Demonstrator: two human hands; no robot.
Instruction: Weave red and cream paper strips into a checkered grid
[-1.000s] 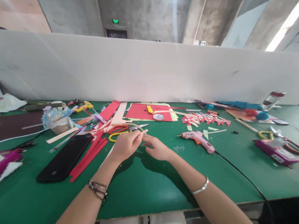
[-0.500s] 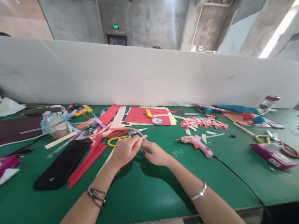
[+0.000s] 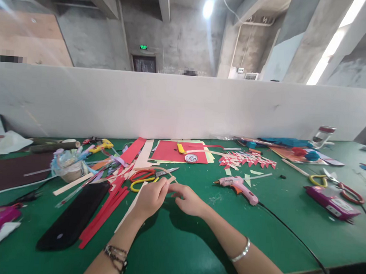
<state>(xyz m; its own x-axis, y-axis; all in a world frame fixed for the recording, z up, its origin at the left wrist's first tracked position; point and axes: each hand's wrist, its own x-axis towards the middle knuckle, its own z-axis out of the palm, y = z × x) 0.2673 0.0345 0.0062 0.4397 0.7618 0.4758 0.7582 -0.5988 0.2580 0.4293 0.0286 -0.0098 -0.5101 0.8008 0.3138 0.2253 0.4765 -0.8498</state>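
Observation:
Over the green table (image 3: 215, 248), my two hands meet at the fingertips. My left hand (image 3: 151, 198) is closed on a narrow pale paper strip (image 3: 170, 180), whose short end sticks out above the thumb. My right hand (image 3: 188, 200) has curled fingers pinched against the left fingertips at the same strip; the exact grip is partly hidden. Just behind the left hand lie yellow-handled scissors (image 3: 142, 185) and red-handled scissors (image 3: 141, 176). Another pale strip (image 3: 127, 214) runs beneath the left forearm.
A pink glue gun (image 3: 238, 187) lies to the right, its cord trailing forward. Red sheets (image 3: 166, 151), checkered woven paper (image 3: 247, 160) and a round tin (image 3: 190, 158) are behind. Red strips (image 3: 105, 213) and a black case (image 3: 73, 217) lie left. A white partition (image 3: 185, 108) closes the back.
The view has tilted up slightly, so the table sits lower in the picture. My hands stay together on the strip, with little visible movement.

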